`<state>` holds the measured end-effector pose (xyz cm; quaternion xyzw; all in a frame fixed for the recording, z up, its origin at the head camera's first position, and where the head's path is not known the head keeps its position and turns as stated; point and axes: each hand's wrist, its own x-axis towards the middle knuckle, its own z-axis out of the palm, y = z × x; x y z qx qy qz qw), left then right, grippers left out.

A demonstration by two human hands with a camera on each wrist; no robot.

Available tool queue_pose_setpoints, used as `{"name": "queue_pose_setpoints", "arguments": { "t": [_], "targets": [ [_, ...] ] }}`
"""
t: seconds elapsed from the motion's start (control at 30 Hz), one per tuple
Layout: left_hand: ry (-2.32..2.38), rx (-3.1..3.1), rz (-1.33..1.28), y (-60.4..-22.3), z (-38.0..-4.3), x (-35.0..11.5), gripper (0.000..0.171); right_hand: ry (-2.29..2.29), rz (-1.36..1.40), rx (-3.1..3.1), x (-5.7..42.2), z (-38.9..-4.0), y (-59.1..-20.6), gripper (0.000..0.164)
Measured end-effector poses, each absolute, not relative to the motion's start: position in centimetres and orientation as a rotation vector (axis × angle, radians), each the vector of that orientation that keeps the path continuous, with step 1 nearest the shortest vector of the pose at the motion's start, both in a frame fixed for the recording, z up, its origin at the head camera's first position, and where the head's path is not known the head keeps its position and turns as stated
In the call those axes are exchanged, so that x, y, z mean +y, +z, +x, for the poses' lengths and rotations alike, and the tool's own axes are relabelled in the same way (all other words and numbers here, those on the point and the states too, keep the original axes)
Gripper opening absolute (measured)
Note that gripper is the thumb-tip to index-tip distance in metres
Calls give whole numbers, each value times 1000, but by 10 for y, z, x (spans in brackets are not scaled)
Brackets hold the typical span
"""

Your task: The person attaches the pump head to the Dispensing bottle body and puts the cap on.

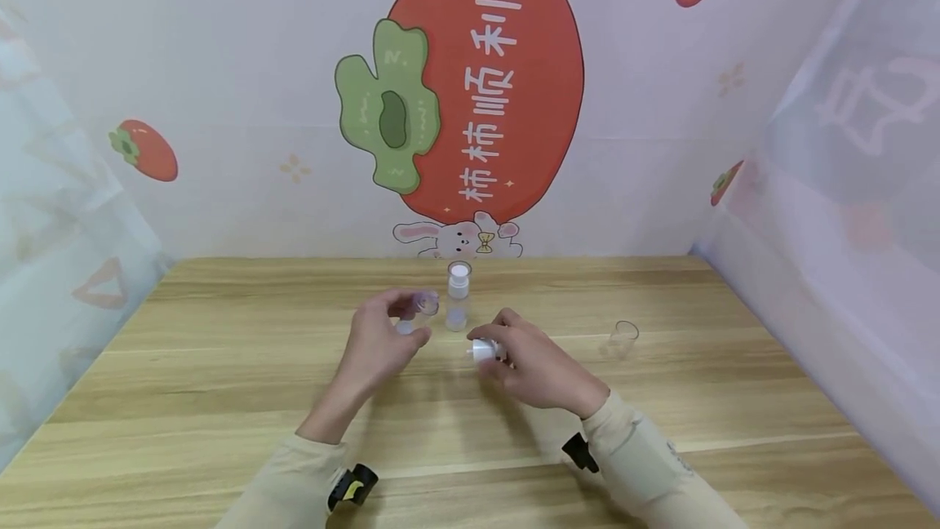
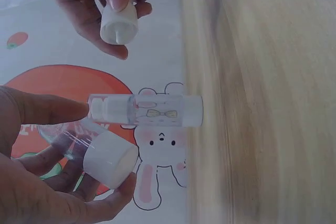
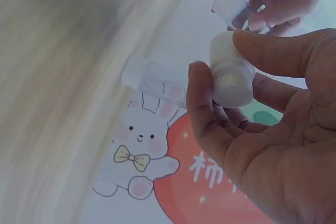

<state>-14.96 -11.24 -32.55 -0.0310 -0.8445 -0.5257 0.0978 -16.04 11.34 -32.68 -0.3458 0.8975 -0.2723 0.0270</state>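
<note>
My left hand (image 1: 380, 343) grips a small clear bottle (image 2: 109, 160) with a white base, tilted, its open mouth facing up in the head view. Between the thumb and fingers of my right hand (image 1: 539, 362) is a white pump head (image 3: 231, 72), apart from that bottle. The left wrist view looks into the hollow underside of the pump head, where a short stem shows. A complete pump bottle (image 1: 458, 304) with a white pump under a clear cover stands upright on the table, just beyond the gap between both hands.
On the wooden table (image 1: 220, 382) a clear cylindrical cover (image 1: 623, 340) stands to the right of my right hand. A printed cloth backdrop (image 1: 257, 47) with persimmons and a rabbit rises behind the table's far edge. Pale sheets hang along both sides.
</note>
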Motion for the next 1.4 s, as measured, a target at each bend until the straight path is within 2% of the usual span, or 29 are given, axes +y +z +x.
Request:
{"name": "queue_pose_setpoints", "arguments": {
  "t": [0.37, 0.6, 0.83, 1.4],
  "targets": [
    [-1525, -2471, -166, -328, -147, -110, 42, -929, -1013, 2754, 122, -165, -319, 33],
    [-1529, -2486, -188, -329, -146, -108, 40, -988, -1061, 2740, 126, -167, -316, 35],
    [-1520, -2488, -224, -330, -148, -107, 40, -1062, -1115, 2764, 128, -171, -315, 30],
    [-1404, -2511, -273, -326, -144, -102, 39, -1192, -1053, 2782, 133, -174, -311, 29]
  ]
}}
